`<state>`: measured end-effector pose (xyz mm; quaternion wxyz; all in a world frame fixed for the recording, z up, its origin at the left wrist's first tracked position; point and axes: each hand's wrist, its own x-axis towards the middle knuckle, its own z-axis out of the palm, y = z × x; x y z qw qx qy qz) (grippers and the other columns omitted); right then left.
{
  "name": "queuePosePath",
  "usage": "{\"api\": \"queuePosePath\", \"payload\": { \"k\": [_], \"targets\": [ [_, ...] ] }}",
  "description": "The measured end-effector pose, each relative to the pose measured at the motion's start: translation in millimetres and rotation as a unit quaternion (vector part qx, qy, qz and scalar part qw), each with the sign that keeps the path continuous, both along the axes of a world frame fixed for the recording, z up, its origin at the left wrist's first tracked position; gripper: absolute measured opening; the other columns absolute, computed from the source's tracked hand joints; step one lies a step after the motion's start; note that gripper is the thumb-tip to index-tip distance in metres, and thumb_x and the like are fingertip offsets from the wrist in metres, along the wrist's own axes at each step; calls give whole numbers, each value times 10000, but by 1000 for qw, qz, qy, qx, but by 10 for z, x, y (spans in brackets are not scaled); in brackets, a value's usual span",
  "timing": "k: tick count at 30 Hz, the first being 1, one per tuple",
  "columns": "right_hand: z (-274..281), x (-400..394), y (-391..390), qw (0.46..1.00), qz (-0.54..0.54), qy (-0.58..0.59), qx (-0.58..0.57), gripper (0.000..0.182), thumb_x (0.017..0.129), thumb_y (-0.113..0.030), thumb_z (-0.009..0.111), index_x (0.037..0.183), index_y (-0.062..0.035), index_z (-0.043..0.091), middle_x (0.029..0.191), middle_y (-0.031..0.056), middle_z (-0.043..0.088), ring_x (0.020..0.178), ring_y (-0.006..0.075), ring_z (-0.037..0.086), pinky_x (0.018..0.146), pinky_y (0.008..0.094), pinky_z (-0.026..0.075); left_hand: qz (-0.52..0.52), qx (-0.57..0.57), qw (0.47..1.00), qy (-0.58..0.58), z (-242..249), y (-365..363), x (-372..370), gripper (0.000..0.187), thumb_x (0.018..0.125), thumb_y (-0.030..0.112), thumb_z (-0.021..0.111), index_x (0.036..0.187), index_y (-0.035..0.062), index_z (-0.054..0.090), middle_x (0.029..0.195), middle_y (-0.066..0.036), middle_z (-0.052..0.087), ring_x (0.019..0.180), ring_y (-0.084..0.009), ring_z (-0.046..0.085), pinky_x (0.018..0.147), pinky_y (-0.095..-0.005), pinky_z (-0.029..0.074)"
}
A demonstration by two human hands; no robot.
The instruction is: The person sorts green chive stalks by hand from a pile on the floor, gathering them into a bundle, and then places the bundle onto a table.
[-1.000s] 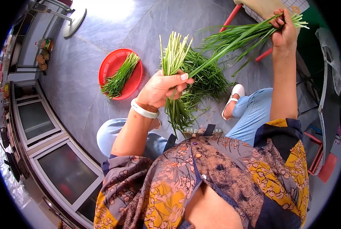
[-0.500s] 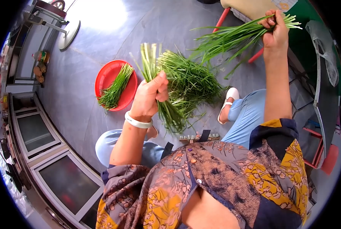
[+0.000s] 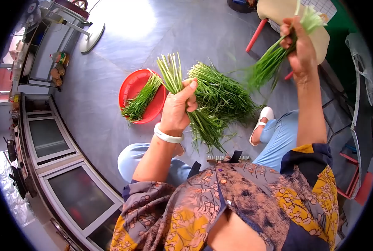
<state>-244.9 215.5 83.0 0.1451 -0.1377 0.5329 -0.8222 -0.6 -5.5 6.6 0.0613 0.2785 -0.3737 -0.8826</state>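
My left hand (image 3: 179,106) is closed around a bunch of green stalks (image 3: 169,71), pale ends up and leaves hanging below the fist. Raised at the upper right, my right hand (image 3: 297,46) grips a second bunch (image 3: 268,67), its pale ends blurred above the fingers and its leaves trailing down to the left. Between and below the hands, a large pile of the same greens (image 3: 224,90) lies on the floor. Left of the pile, a red basin (image 3: 154,109) holds a smaller bundle (image 3: 142,100), whose leaves reach over its rim.
A beige stool (image 3: 274,10) with red legs stands at the upper right. Glass-fronted cabinets (image 3: 80,194) line the left side. A round white base (image 3: 92,37) is at the upper left. A plastic bag (image 3: 360,58) hangs at the right.
The right-hand bunch has swung from nearly level to hanging steeply down, and its stalk ends now point up. The whole view has shifted a little. My left hand keeps its bunch.
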Motion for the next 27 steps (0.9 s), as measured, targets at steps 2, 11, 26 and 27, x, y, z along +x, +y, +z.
{"api": "queuePosePath", "payload": {
  "k": [2,11,26,27],
  "targets": [
    [-34,109,-106,994,72,19,75,252,958,-260,533,976,-27,627,735,-11,531,642,54,413,561,202,332,-1,20,1000,5,15,12,3,227,871,156,682,1044,43,588,897,-11,587,578,-60,380,466,-198,291],
    [-212,573,-482,952,267,53,142,312,964,-355,520,892,-55,570,751,24,551,732,126,551,661,260,429,-57,-9,998,-6,199,150,-30,235,871,101,649,1098,55,614,834,34,531,567,-32,389,468,-192,300],
    [-349,959,-716,933,328,-42,141,152,886,-164,601,945,-29,640,672,-20,531,549,46,458,477,208,351,-180,127,973,74,126,142,-19,361,977,291,480,1237,41,502,845,-25,485,638,-94,402,555,-221,354],
    [-337,970,-716,934,325,-44,141,154,887,-164,599,945,-27,640,673,-18,530,551,45,458,477,207,349,-181,143,970,79,116,144,-22,366,974,294,476,1238,40,500,846,-31,481,641,-99,403,558,-226,357]
  ]
}}
